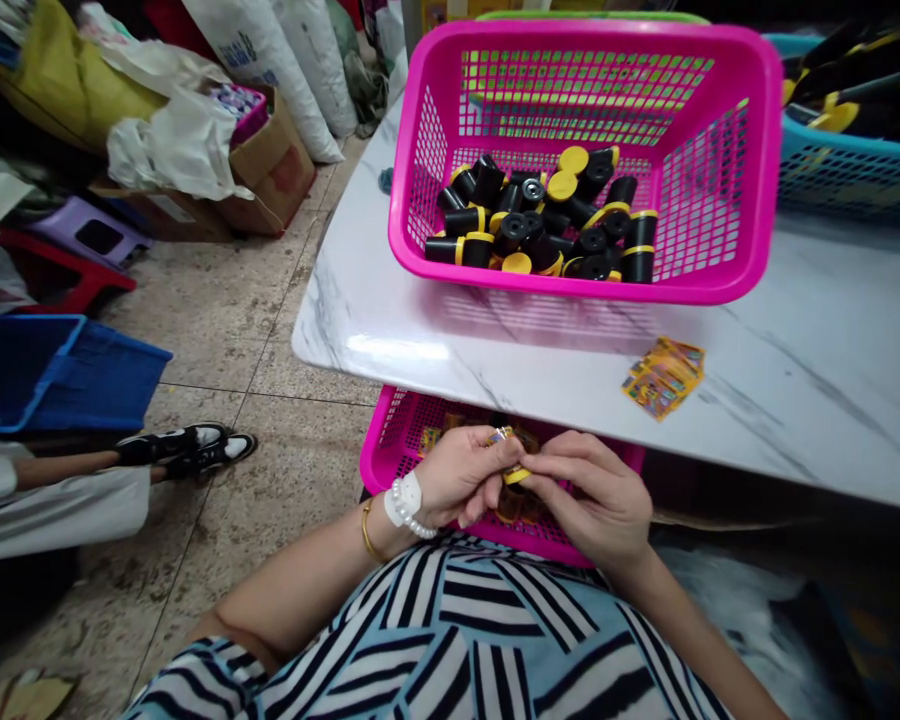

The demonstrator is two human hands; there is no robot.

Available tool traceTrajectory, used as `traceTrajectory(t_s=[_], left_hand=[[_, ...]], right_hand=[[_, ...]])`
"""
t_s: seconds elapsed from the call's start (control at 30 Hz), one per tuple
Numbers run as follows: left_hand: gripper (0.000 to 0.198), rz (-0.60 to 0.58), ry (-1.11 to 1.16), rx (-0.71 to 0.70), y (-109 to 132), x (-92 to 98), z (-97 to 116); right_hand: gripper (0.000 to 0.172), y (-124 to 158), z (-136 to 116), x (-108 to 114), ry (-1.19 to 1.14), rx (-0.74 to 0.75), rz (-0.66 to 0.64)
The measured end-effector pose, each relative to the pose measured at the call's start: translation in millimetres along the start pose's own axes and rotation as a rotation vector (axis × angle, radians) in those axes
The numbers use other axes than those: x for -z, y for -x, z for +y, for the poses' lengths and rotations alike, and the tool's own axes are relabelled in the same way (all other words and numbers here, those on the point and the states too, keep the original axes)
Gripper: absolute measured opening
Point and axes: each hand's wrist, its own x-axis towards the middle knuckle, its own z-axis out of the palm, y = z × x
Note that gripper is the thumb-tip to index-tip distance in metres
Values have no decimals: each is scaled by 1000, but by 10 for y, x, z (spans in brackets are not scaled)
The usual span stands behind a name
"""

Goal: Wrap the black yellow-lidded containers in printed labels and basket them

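Observation:
Both hands meet over the lower pink basket point(375, 440), in front of my body. My left hand point(457, 470) is closed around a small yellow-ended piece point(517, 476), with a colourful printed label point(500, 434) showing above its thumb. My right hand point(600, 490) pinches the same piece from the other side, fingertips against it. Fingers cover most of the piece, so its full shape is hidden. Beneath the hands, the basket holds several items with printed labels. On the table edge lies a small fanned stack of printed labels point(664, 378).
A large pink basket point(585, 290) of black cylinders with yellow caps point(516, 232) stands on the marble-patterned table point(435, 340). A blue basket point(855, 160) is at right. On the left floor are a blue crate point(97, 370), cardboard box point(270, 170) and another person's feet point(195, 445).

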Motion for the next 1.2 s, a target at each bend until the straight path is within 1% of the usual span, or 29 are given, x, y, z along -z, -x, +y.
traceTrajectory(t_s=[0.13, 0.23, 0.33, 0.43, 0.5, 0.57, 0.63, 0.7, 0.77, 0.87, 0.97, 1.1, 1.13, 1.2], left_hand=[[53, -14, 40, 41, -5, -3, -15], [53, 4, 23, 15, -5, -12, -13], [53, 30, -17, -27, -5, -31, 8], [50, 87, -18, -48, -23, -33, 18], [47, 111, 25, -56, -41, -22, 10], [44, 111, 68, -67, -55, -8, -6], [43, 108, 83, -81, -63, 5, -23], [44, 122, 81, -94, -66, 12, -33], [45, 155, 83, -103, -67, 8, -33], [45, 185, 93, -108, -67, -16, -33], [46, 173, 95, -105, -77, -37, -78], [50, 212, 56, -156, -91, -8, -215], [52, 209, 33, -156, -88, 11, -243], [57, 153, -28, -111, -73, 56, -269]], right_hand=[[28, 60, -2, -19, 0, 79, 30], [33, 129, 38, -31, 56, 123, 54], [31, 166, 75, -23, 77, 114, 93], [24, 178, 102, -10, 62, -1, 145], [21, 199, 125, -22, 19, -148, 157], [25, 239, 148, -61, -81, -302, 135], [31, 286, 165, -119, -170, -407, 103], [33, 321, 167, -178, -171, -419, 96], [30, 329, 153, -223, -129, -404, 105], [29, 298, 126, -255, -130, -431, 154], [27, 276, 142, -275, -183, -484, 194], [16, 333, 232, -322, -337, -572, 239], [14, 354, 249, -330, -365, -579, 233], [12, 381, 259, -327, -382, -563, 195]])
